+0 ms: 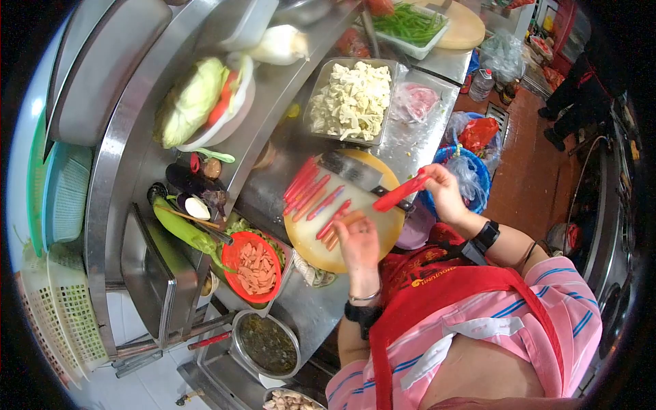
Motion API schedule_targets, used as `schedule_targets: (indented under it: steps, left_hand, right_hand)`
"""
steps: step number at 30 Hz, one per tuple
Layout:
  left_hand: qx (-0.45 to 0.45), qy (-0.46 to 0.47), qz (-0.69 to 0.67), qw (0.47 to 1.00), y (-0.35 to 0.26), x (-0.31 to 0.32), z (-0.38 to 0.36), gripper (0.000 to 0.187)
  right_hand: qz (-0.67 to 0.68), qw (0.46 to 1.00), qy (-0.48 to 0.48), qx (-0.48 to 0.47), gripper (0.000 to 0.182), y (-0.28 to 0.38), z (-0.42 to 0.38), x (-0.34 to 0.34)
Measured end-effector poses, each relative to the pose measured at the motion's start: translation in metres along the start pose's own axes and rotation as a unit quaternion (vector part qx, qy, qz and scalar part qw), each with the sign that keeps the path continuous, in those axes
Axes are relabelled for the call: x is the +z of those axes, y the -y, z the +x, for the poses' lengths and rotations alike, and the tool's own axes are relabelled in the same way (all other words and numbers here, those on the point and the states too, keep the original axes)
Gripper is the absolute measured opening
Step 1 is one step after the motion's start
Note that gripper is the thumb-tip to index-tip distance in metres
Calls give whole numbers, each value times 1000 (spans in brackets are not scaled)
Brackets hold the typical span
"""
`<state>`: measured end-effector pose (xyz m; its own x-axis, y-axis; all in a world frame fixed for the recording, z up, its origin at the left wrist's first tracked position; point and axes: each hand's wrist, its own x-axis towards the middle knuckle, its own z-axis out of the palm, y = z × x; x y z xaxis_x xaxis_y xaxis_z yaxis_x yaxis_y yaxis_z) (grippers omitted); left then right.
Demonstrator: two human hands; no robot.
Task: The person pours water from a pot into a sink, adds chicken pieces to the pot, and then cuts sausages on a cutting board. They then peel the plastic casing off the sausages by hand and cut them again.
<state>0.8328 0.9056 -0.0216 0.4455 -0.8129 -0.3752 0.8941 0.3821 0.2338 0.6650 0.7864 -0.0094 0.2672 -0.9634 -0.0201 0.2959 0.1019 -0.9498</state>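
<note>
My left hand [359, 244], slightly blurred, is low over the round cutting board [316, 254], its fingers around a peeled sausage [353, 218]. Off the board's right side, my right hand [441, 186] pinches a bright red, strip-like sausage wrapper [399, 193]; whether anything is inside it I cannot make out. Several sausages in red wrappers [305, 193] lie side by side on the board, left of my left hand. A cleaver [352, 171] rests flat across the board's far part, its dark handle pointing toward my right hand.
Cauliflower florets fill a metal tray [330, 140] behind the board. A red bowl [229, 277] of pink slices stands left, near a pot [295, 365] of dark greens. Vegetables sit on the raised shelf [249, 154]. A blue bin [486, 179] stands right; another person [577, 92] is beyond.
</note>
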Motion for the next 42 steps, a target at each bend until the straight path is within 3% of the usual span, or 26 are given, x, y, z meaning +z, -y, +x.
schedule_targets:
  steps: [2, 4, 6, 8, 10, 13, 15, 18, 21, 24, 26, 28, 29, 30, 31, 32, 34, 36, 38, 39, 40, 42]
  left_hand:
    - [40, -20, 15, 999, -15, -28, 10, 24]
    - [80, -40, 32, 995, -23, -45, 12, 22]
    - [13, -223, 58, 973, -28, -54, 7, 23]
    - [-17, -200, 47, 979, -26, -91, 11, 27]
    - [-50, -176, 36, 982, -22, -101, 11, 33]
    - [-17, -137, 44, 989, -18, -87, 13, 30]
    - [-4, -191, 51, 980, -18, -83, 15, 31]
    - [-20, -224, 91, 970, -22, -86, 19, 36]
    - [-83, -255, 117, 956, -32, -99, 25, 41]
    - [-177, -188, 190, 947, -44, -99, 22, 42]
    - [-176, -186, 243, 936, -46, -94, 23, 39]
    - [-60, -107, 453, 883, -48, -90, 25, 31]
    - [-55, -112, 454, 882, -50, -83, 27, 31]
    - [84, -81, 631, 767, -51, -72, 30, 26]
    - [215, -46, 769, 601, -52, -64, 34, 22]
    - [219, -50, 768, 599, -57, -63, 40, 22]
    - [357, -1, 910, 211, -75, -67, 57, 23]
    - [314, 0, 927, 205, -90, -75, 72, 25]
    - [211, 46, 921, 325, -101, -78, 82, 24]
    - [213, 61, 917, 332, -104, -79, 83, 22]
    - [214, 60, 917, 332, -106, -80, 84, 22]
    - [217, 77, 938, 260, -106, -70, 82, 26]
  right_hand:
    - [-18, 999, -47, -15, 16, 0, 11, -23]
    - [-19, 997, -74, 31, 15, 0, 20, -54]
    - [-71, 990, -115, 49, 13, -4, 26, -87]
    - [-127, 980, -150, 37, 11, -16, 38, -126]
    - [-123, 969, -191, 97, 15, -37, 58, -171]
    - [-172, 948, -225, 147, 29, -35, 71, -185]
    - [-196, 928, -267, 172, 46, -39, 75, -185]
    - [-209, 924, -256, 194, 52, -56, 82, -186]
    - [-214, 929, -248, 173, 38, -83, 90, -183]
    - [-220, 949, -163, 158, 24, -71, 82, -146]
    - [-268, 956, -71, 94, 16, -90, 88, -132]
    - [-435, 898, 50, -34, 17, -76, 74, -90]
    - [-449, 884, 122, -45, 19, -79, 68, -73]
    - [-486, 853, 187, -30, 23, -64, 59, -48]
    - [-515, 824, 233, -23, 27, -60, 52, -29]
    - [-577, 769, 266, -68, 34, -72, 47, -16]
    - [-624, 717, 294, -103, 39, -70, 36, 7]
    - [-643, 697, 296, -118, 44, -85, 39, 15]
    - [-662, 676, 297, -131, 50, -86, 42, 19]
    - [-660, 686, 293, -83, 52, -78, 44, 18]
    - [-658, 695, 288, -34, 54, -72, 46, 18]
    - [-655, 703, 274, -33, 55, -68, 50, 9]
